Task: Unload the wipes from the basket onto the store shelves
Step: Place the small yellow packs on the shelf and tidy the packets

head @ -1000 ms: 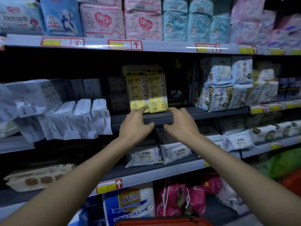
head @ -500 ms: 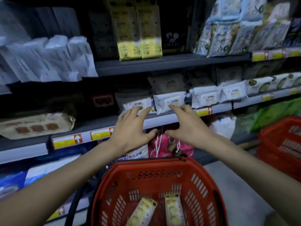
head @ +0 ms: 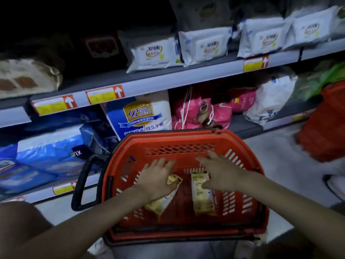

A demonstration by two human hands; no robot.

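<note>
Two yellow wipes packs lie in a red basket [head: 168,139]; the left pack [head: 161,202] slants near-left to far-right; the right pack [head: 202,199] runs near to far. The left hand [head: 158,179] hangs splayed wide over the left pack; the right hand [head: 222,172], equally splayed and empty, is beside the other's far end.

Pretty dim in here, the top left corner is sitting in near black. Grey shelves [head: 168,81] are running left to right along the far side, with yellow-and-red price tags [head: 104,94] sticking to the front edge. Blue packs [head: 52,152] are lying low on the left, and pink bags [head: 194,111] are sitting right of them. Pale grey floor [head: 280,165] is showing on the right.
</note>
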